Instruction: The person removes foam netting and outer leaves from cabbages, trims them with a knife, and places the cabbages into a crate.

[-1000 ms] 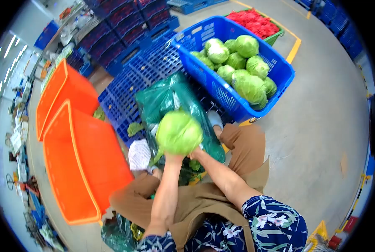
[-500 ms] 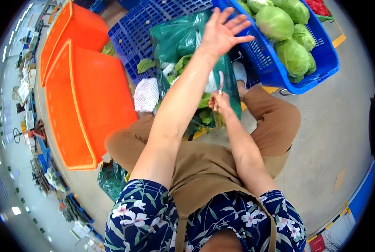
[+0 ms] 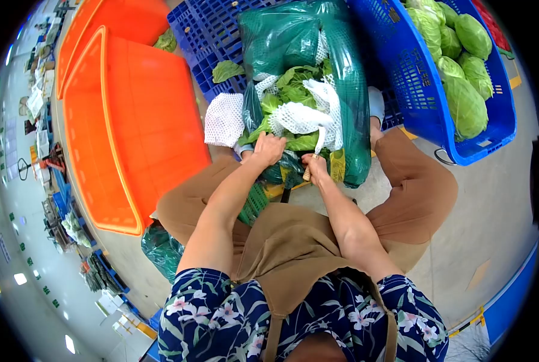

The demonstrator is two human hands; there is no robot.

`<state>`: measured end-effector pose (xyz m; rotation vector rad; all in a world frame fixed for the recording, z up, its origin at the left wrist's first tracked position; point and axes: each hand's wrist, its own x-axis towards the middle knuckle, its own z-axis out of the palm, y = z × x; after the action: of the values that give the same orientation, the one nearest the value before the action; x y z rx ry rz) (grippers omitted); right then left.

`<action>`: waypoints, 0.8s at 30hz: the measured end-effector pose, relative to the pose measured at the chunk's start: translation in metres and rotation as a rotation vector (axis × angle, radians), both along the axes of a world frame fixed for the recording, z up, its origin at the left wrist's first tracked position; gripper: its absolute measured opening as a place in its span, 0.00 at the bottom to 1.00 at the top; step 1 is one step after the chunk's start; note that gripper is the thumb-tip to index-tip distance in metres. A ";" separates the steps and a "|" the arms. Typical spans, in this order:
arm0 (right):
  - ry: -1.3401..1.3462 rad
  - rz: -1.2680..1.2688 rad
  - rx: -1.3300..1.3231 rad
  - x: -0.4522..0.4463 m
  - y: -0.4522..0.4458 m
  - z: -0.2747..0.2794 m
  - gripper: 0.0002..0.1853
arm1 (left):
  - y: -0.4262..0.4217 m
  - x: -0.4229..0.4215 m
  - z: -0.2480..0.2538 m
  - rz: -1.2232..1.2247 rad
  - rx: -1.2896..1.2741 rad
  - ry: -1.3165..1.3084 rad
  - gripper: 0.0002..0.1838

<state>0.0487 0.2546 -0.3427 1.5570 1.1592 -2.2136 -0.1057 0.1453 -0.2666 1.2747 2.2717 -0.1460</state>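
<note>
My left hand [image 3: 270,148] is down at the near edge of a heap of loose cabbage leaves [image 3: 296,90], its fingers curled and their tips hidden among the leaves. In my right hand [image 3: 316,166] is a knife [image 3: 307,174] with a light wooden handle, its pale curved blade pointing away from me. White foam net sleeves [image 3: 302,118] lie on the leaves just beyond the blade. Beneath and around the leaves is a green plastic bag [image 3: 354,120] with netted, rounded shapes showing through it. Another white foam net [image 3: 224,119] lies left of the bag.
A blue crate [image 3: 423,102] of green cabbages [image 3: 465,108] stands at the right. Large orange bins [image 3: 149,133] are on the left. Behind the bag is a blue plastic pallet [image 3: 212,36] with a loose leaf [image 3: 227,71]. A second green bag [image 3: 161,247] lies beside my left knee.
My left hand has come down from beside the blue crate, where it was raised with fingers spread, to the leaves. My right hand still holds the knife. The view has shifted.
</note>
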 end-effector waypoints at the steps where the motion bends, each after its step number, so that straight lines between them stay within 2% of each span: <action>1: -0.010 -0.040 -0.057 -0.001 -0.002 -0.005 0.07 | -0.003 -0.005 0.005 -0.079 -0.111 0.030 0.09; 2: -0.019 -0.079 -0.113 -0.001 -0.002 -0.009 0.08 | -0.017 -0.011 -0.006 -0.099 -0.143 0.072 0.10; 4: -0.069 -0.156 -0.232 -0.013 0.001 -0.010 0.07 | -0.019 -0.022 0.000 -0.087 -0.354 -0.015 0.10; 9: -0.254 -0.003 -0.191 -0.021 -0.010 -0.043 0.09 | -0.004 -0.019 -0.032 -0.087 -0.652 -0.052 0.11; 10: -0.268 0.031 -0.179 -0.016 -0.014 -0.054 0.09 | -0.009 -0.012 -0.063 -0.105 -0.660 0.045 0.09; 11: -0.278 0.062 -0.168 -0.013 -0.015 -0.060 0.09 | -0.007 -0.010 -0.073 -0.070 -0.640 0.051 0.10; 13: -0.306 0.153 -0.187 -0.006 -0.018 -0.064 0.08 | 0.017 -0.007 -0.086 0.207 -0.700 0.099 0.13; 15: -0.316 0.257 -0.291 -0.008 -0.015 -0.073 0.07 | 0.042 -0.001 -0.058 -0.179 -0.890 -0.060 0.15; 19: -0.270 0.339 -0.281 -0.013 -0.015 -0.059 0.07 | 0.042 0.030 -0.063 -0.383 -0.599 0.277 0.19; 20: -0.259 0.332 -0.287 -0.013 -0.013 -0.055 0.08 | 0.036 0.033 -0.100 -0.498 -0.797 0.248 0.20; 22: -0.210 0.256 -0.350 0.001 -0.016 -0.075 0.08 | -0.007 0.016 -0.170 -0.122 -0.065 -0.010 0.19; 23: -0.209 0.242 -0.427 0.005 -0.016 -0.075 0.08 | -0.023 0.005 -0.185 0.075 0.297 -0.144 0.19; 24: -0.202 0.229 -0.501 0.004 -0.015 -0.077 0.08 | -0.015 -0.024 -0.155 0.060 -0.194 -0.358 0.20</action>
<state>0.0532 0.2399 -0.4194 1.3222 0.6220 -1.9433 -0.1293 0.1305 -0.4213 1.0382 1.9356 -0.1044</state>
